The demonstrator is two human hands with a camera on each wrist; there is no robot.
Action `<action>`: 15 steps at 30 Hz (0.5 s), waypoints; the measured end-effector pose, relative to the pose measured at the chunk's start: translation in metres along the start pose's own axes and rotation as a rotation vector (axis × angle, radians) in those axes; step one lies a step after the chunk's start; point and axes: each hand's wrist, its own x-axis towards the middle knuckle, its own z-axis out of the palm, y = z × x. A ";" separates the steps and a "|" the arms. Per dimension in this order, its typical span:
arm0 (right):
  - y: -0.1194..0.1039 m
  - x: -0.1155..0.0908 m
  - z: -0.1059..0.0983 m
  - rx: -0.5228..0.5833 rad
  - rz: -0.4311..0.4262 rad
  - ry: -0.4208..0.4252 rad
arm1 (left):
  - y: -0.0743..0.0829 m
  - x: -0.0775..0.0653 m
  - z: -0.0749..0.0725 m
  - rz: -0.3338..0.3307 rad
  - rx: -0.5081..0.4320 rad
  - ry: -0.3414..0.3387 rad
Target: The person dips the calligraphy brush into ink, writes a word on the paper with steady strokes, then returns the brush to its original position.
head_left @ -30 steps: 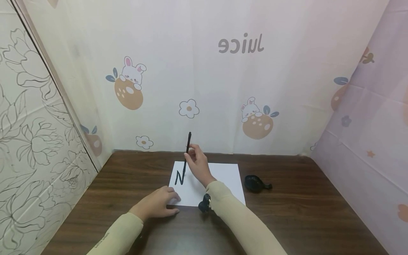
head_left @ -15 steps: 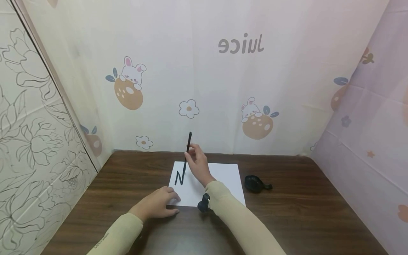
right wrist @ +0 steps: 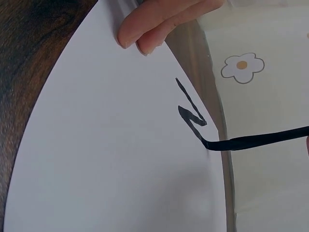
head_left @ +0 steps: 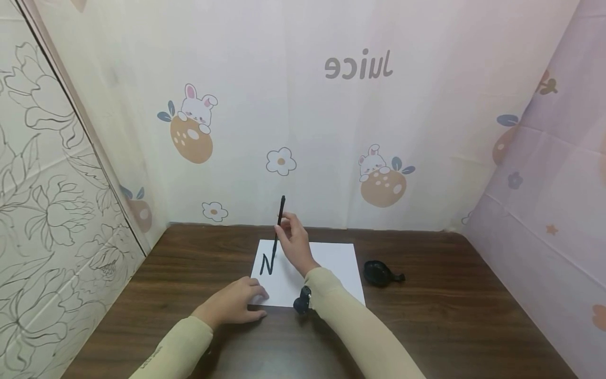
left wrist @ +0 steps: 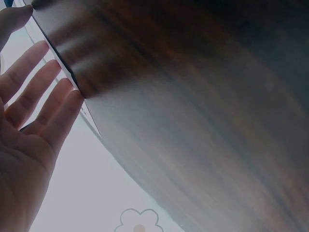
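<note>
My right hand (head_left: 295, 243) pinches a slim black writing brush (head_left: 279, 218), held nearly upright. In the right wrist view the brush (right wrist: 260, 140) touches its tip to the upper end of a black zigzag stroke (right wrist: 193, 116). From the head that stroke reads as a letter N (head_left: 266, 265) at the left of a white sheet of paper (head_left: 331, 263). My left hand (head_left: 232, 301) rests at the sheet's near left corner with fingers spread; the left wrist view shows the left hand (left wrist: 34, 121) with fingers fairly straight and nothing held.
To the right of the paper lies a small black dish with a short handle (head_left: 377, 273). All this is on a dark brown wooden table (head_left: 426, 316). A printed curtain (head_left: 312, 116) hangs behind the far edge, and a flower-patterned panel (head_left: 61, 210) stands at left.
Very little differs. The top of the brush has tipped very slightly to the right, while the left hand, paper and dish have stayed put.
</note>
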 end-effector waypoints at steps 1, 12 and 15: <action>0.000 0.000 0.000 0.002 0.000 0.001 | 0.000 0.000 0.000 0.001 0.002 0.000; 0.001 0.002 0.001 0.005 -0.032 0.003 | 0.000 -0.001 -0.001 0.008 -0.004 0.008; 0.002 0.002 0.001 -0.004 -0.035 0.005 | 0.001 -0.001 -0.001 0.008 -0.002 0.009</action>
